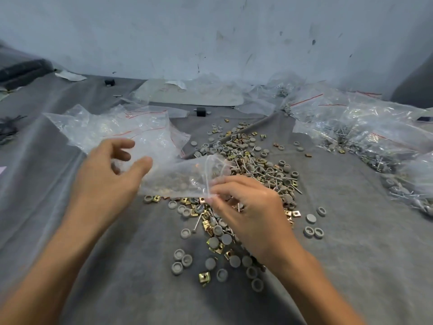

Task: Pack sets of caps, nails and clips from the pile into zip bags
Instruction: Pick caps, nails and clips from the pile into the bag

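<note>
A pile (248,167) of grey round caps, brass square clips and thin nails is spread over the grey cloth in the middle. Above its near left part hangs a clear zip bag (178,177), held between both hands. My left hand (110,174) holds the bag's left end, thumb in front and fingers loosely curled behind. My right hand (248,207) pinches the bag's right end at the opening, and a small part seems to sit in its curled fingers. Whether the bag holds parts is unclear, since the pile shows through it.
A heap of empty zip bags (117,127) lies at the left behind my left hand. Filled bags (365,134) with nails and caps crowd the right side. Loose caps (314,225) lie scattered near the front. A pale wall closes off the back.
</note>
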{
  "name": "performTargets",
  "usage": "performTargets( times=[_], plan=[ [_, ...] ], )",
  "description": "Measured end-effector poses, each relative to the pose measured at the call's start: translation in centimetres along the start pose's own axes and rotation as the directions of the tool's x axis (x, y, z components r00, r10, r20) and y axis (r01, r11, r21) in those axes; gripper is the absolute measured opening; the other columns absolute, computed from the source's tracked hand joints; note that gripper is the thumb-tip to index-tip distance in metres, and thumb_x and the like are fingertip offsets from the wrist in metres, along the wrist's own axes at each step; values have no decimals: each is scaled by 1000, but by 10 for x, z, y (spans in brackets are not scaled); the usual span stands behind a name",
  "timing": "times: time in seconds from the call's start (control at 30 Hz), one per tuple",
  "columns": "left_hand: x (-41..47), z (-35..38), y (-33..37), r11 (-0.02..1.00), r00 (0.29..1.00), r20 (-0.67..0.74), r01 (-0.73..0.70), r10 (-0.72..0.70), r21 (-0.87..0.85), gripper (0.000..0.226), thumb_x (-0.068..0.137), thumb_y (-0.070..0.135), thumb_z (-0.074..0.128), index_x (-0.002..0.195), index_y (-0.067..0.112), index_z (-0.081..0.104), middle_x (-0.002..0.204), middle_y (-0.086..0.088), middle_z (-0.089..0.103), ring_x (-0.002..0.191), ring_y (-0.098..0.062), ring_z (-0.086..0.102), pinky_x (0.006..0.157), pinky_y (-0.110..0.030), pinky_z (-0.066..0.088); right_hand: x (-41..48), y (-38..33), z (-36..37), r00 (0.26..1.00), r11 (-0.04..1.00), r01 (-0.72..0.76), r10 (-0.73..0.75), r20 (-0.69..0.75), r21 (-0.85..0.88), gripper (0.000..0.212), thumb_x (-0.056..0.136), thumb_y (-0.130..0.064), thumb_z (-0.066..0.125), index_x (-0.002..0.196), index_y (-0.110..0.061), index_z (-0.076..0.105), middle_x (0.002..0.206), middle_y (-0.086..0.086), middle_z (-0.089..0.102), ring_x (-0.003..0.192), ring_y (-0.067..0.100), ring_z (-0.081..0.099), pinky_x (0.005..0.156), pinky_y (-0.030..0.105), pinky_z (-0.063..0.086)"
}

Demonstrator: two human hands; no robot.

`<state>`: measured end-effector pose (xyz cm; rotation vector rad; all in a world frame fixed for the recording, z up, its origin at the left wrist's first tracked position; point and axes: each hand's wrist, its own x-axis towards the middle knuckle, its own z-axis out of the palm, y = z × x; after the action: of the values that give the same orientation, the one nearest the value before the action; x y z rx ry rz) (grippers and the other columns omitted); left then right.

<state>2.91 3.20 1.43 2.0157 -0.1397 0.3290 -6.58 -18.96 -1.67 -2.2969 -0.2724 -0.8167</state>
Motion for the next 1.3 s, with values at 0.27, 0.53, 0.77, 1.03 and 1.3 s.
performTargets(
  times=[0.27,0.53,0.77,1.03,1.3],
  plan=[
    [-36,9,24,792,879,325,-462,348,400,43,75,64,55,114,48,61,77,18,60,55,-4,52,57,-33,47,-8,-13,22,964,987,36,7,266,-155,36,93,-33,71,126,-18,71,131,-2,68,118,21,62,96,41,55],
    [-35,24,12,853,901,308,-403,306,330,21,80,41,55,91,36,73,68,31,58,51,-5,51,56,-31,44,12,22,-53,908,929,-357,370,195,-100,5,92,-38,68,93,-33,69,81,-26,69,76,-4,64,67,23,49],
    [-34,28,11,857,901,274,-412,335,310,12,87,37,62,90,37,73,70,27,59,51,-5,53,56,-31,44,2,53,-82,581,716,-470,691,429,-516,23,81,-53,75,80,-30,70,75,-12,71,79,7,65,71,30,50],
    [-35,27,12,863,903,271,-409,335,297,7,89,31,68,89,37,72,66,22,59,49,-6,50,55,-33,45,3,46,-60,610,705,-443,690,391,-553,31,76,-47,66,75,-16,70,71,-1,71,77,19,65,74,36,56],
    [-36,27,11,865,904,273,-405,330,296,7,90,30,70,89,36,72,65,22,58,49,-5,49,58,-34,47,4,46,-47,665,701,-381,661,348,-603,50,94,-55,58,64,-17,45,63,2,47,69,30,51,77,43,55]
  ],
)
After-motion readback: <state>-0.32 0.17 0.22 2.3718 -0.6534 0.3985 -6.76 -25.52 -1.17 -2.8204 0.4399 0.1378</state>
